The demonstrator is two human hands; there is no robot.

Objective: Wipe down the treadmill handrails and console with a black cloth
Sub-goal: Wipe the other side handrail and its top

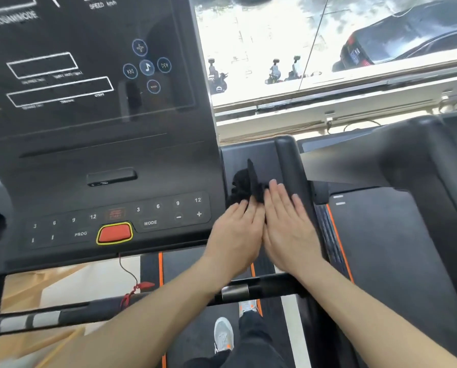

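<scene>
Both palms flat, fingers straight: my left hand (235,232) and right hand (288,224) press the soft, limp black cloth (246,185) between console (116,160) and padded black right handrail (291,166). Light, floppy, probably bunches; grip the middle.

I'm in a gym: a treadmill console (97,144) stands left of my hands, another treadmill (397,235) is to their right, and beyond them a big window (328,43) overlooks a street with parked scooters (218,75).
</scene>
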